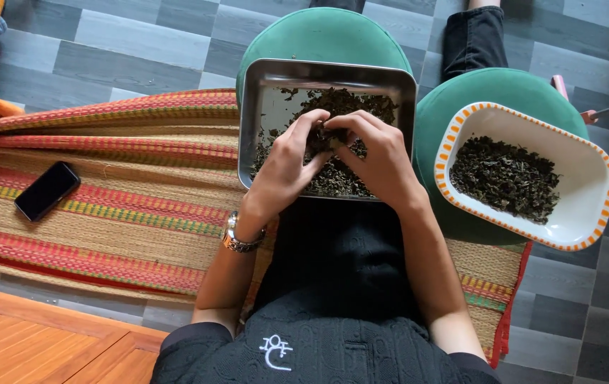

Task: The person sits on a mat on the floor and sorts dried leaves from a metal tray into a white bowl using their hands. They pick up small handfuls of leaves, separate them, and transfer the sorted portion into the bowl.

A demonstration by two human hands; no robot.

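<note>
A square metal tray (262,78) rests on a green round stool (304,32) and holds dark dried leaves (351,103). My left hand (287,167) and my right hand (379,160) are both over the tray, fingertips meeting on a small clump of the leaves (324,139). A watch is on my left wrist. To the right, a white oblong dish with an orange-patterned rim (454,135) sits on a second green stool (440,114) and holds more dried leaves (505,178).
A striped woven mat (119,185) covers the grey tiled floor, with a black phone (47,190) lying on it at left. Wooden furniture (27,341) is at lower left. Another person's dark-trousered leg (472,35) is at top.
</note>
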